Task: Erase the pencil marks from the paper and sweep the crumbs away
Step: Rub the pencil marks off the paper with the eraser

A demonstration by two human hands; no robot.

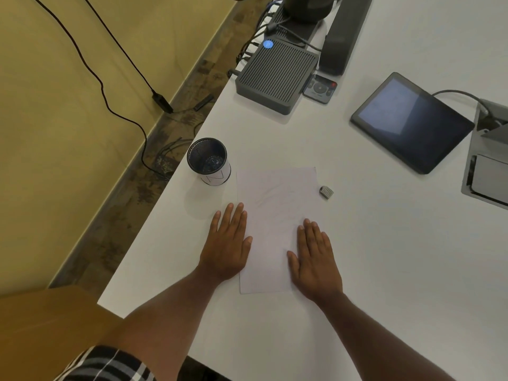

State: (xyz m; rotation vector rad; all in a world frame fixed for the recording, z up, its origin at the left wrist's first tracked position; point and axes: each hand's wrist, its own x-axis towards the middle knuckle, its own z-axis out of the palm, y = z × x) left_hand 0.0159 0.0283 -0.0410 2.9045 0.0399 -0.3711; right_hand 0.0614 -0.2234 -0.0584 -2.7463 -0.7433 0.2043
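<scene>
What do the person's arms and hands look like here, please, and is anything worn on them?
Both forearms are bare right up to the bottom edge of the picture. The left hand and the right hand carry no gloves, and no rings, watch or bracelets can be seen on the fingers or wrists. The only clothing in view is black-and-white checked fabric at the lower left.

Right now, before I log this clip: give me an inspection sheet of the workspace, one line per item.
Surface: white table, bare in the near part.
Job's things: paper with faint pencil marks; eraser beside its right edge, untouched.
Clutter: mesh pen cup, tablet, grey box, remote.
Hands: left hand and right hand flat, holding nothing.
Cables: black cable on the floor.
Surroundings: yellow floor.
</scene>
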